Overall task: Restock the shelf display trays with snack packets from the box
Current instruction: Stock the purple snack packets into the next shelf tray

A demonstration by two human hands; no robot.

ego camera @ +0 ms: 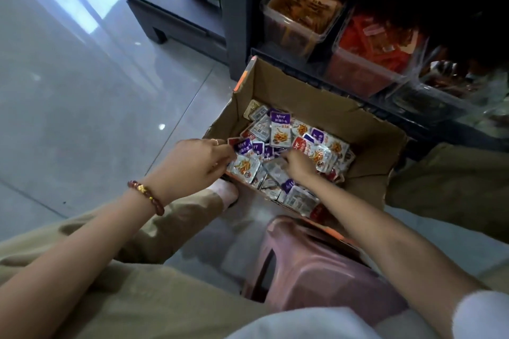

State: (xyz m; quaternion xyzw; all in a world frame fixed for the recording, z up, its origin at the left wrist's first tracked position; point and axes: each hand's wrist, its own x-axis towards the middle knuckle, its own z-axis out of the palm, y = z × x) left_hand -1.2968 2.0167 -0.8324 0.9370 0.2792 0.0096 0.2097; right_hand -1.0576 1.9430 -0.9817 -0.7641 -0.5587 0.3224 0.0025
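Observation:
An open cardboard box [327, 107] stands on the floor in front of the low shelf, filled with many small silver-and-purple snack packets [279, 129]. My left hand [197, 164] is at the box's left side and holds a small stack of those packets [243, 162] between thumb and fingers. My right hand [298, 164] reaches into the middle of the box with its fingers curled down onto loose packets; whether it grips one is hidden. On the shelf above stand clear display trays, one with orange-brown packets [298, 12] and one with red packets [373, 56].
A third clear tray [440, 96] sits on the dark shelf at the right. A pink plastic stool [316, 264] stands between my knees, close to the box. To the left lies grey tiled floor [82, 91]. A dark shelf base [170, 16] with green packs stands at the back.

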